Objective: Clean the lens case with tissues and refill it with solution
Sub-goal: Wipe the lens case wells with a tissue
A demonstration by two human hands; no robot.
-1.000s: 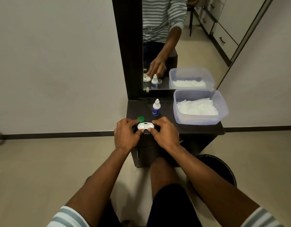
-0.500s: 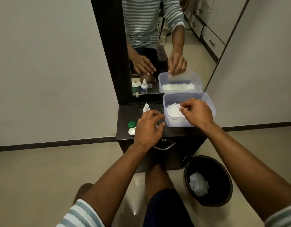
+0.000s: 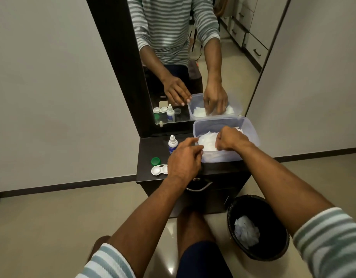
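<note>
Right hand (image 3: 228, 140) pinches white tissues (image 3: 207, 140) in the clear plastic tub (image 3: 251, 135) while left hand (image 3: 183, 159), loosely spread, should steady its rim.

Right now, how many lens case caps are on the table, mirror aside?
1: a green cap on the dark table, just behind the open lens case. A second cap may be hidden behind the left hand.
</note>
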